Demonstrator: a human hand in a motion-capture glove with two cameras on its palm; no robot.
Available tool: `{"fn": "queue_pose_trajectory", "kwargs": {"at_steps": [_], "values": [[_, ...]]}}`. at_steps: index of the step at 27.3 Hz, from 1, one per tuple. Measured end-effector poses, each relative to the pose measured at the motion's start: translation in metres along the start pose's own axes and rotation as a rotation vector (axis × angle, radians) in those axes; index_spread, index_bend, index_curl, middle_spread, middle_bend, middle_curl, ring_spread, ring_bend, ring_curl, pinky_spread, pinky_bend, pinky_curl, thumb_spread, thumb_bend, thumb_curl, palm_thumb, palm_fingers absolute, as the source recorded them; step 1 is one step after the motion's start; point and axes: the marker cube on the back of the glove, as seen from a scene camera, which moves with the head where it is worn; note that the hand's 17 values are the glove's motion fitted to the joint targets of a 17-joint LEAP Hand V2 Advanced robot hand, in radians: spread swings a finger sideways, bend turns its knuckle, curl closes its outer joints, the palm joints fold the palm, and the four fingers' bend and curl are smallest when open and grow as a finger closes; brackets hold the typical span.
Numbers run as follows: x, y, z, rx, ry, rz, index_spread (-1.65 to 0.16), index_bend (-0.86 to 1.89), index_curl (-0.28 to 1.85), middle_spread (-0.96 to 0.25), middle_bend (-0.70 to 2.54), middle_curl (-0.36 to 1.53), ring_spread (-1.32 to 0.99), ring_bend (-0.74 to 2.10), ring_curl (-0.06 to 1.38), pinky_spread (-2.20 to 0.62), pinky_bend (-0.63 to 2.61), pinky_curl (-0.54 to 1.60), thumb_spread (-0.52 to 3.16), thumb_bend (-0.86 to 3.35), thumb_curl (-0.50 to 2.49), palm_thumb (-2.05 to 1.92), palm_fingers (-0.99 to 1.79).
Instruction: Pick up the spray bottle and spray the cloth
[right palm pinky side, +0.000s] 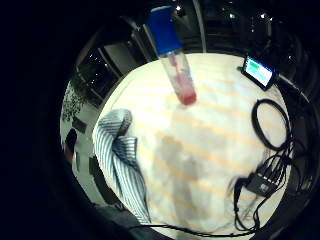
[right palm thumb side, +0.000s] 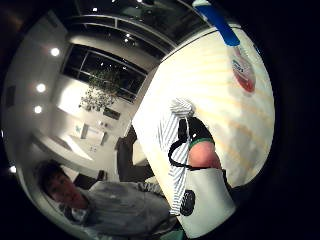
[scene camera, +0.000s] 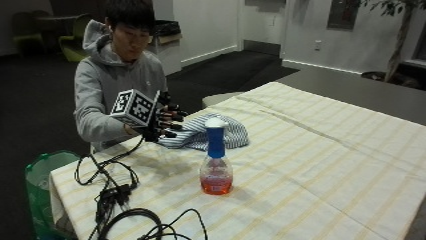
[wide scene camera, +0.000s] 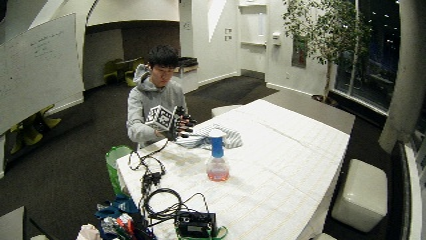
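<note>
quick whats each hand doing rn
Right hand: open, raised above the table, holding nothing; spray bottle stands untouched.
Bare hand: cannot be told.

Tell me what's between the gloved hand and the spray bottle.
Nothing visible. The right hand is raised above the table edge, fingers spread, and only bare tablecloth lies between it and the spray bottle. The striped cloth sits off that line.

White walls (wide scene camera: 213, 30) and dark floor (wide scene camera: 66, 165). Whiteboard (wide scene camera: 40, 70) on one wall. Potted tree (wide scene camera: 326, 35) beside dark windows (wide scene camera: 383, 55). White bench (wide scene camera: 359, 195) stands near the striped-clothed counter (wide scene camera: 293, 155). Recessed ceiling lights (right palm thumb side: 55, 51) lit.
</note>
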Motion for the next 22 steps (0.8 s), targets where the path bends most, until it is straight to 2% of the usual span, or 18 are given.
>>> {"fn": "queue_pose_trajectory", "kwargs": {"at_steps": [5, 22], "values": [[0.018, -0.019, 0.007, 0.043, -0.059, 0.056, -0.35, 0.05, 0.07, 0.03, 0.25, 0.35, 0.01, 0.44, 0.33, 0.20, 0.65, 0.39, 0.86, -0.01, 0.47, 0.86, 0.04], [0.050, -0.101, 0.025, 0.114, -0.253, 0.214, -0.35, 0.08, 0.08, 0.05, 0.30, 0.36, 0.03, 0.50, 0.32, 0.22, 0.69, 0.38, 0.82, -0.03, 0.49, 0.87, 0.01]]}}
